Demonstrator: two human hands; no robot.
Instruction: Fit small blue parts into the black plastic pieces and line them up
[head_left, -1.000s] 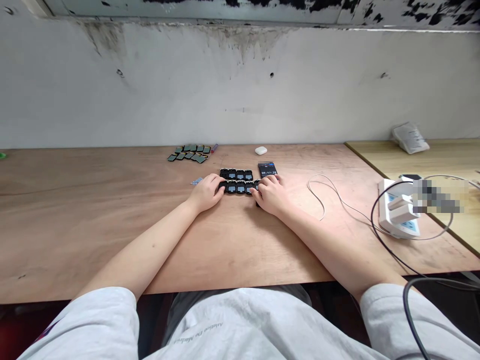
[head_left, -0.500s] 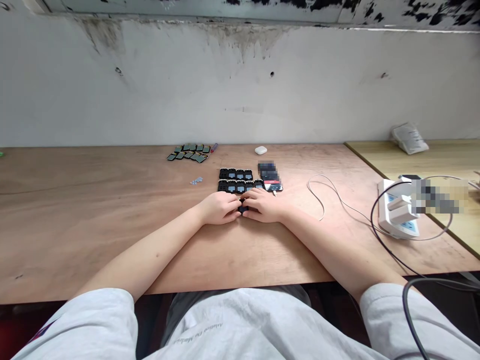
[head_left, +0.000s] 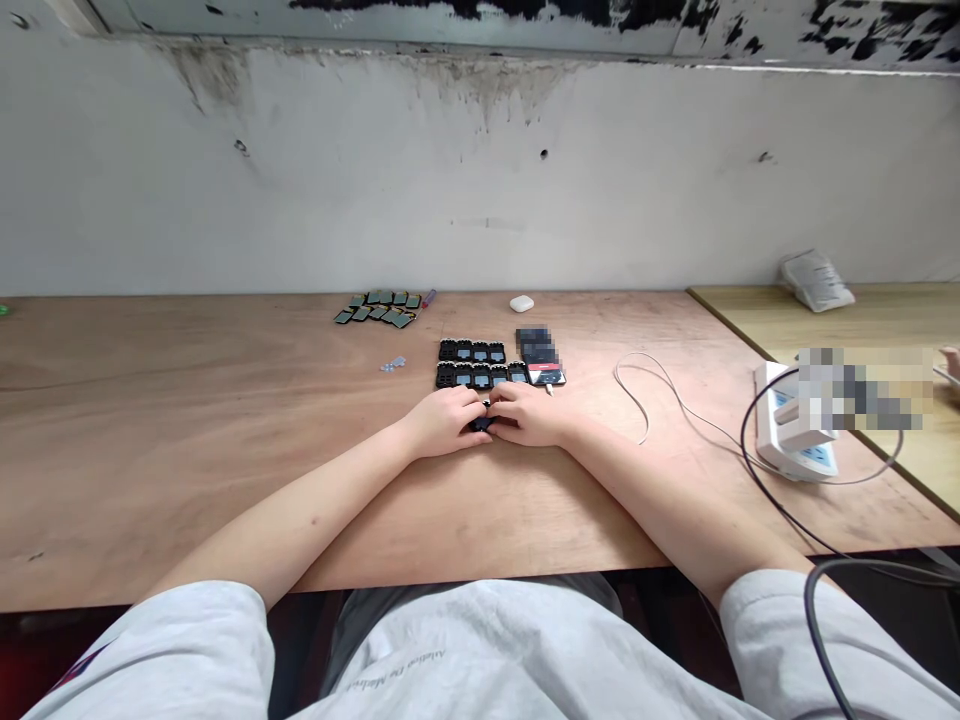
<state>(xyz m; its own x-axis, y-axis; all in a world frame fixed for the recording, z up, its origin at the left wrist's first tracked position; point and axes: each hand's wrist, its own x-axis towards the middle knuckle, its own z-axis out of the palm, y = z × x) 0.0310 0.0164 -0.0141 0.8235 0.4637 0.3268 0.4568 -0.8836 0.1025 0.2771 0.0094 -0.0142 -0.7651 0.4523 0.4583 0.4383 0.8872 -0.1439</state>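
Between my two hands is a small black plastic casing [head_left: 481,424], mostly covered by my fingers. My left hand [head_left: 444,421] is closed on its left side, fingers curled over it. On the right side, my right hand [head_left: 528,414] grips it with thumb and fingers. Just beyond my fingertips lie two rows of black casings [head_left: 481,376], several of them with grey-blue rectangles inside. Small pale-blue pieces [head_left: 393,364] are scattered left of these rows. Farther back sits a group of small boards with grey screens [head_left: 379,308], a screwdriver [head_left: 428,298] at their right end.
A phone [head_left: 541,356] with a white cable lies right of the casings, and a white earbud case [head_left: 522,303] behind. At the right stand a white power strip [head_left: 795,420] with plugs and a black cable [head_left: 757,480]. Another person's hand [head_left: 952,360] shows at the right edge.
My left hand has shifted slightly right and toward me, its thumb now farther across the casing. The casing looks turned a little. My right hand stays nearly in place.
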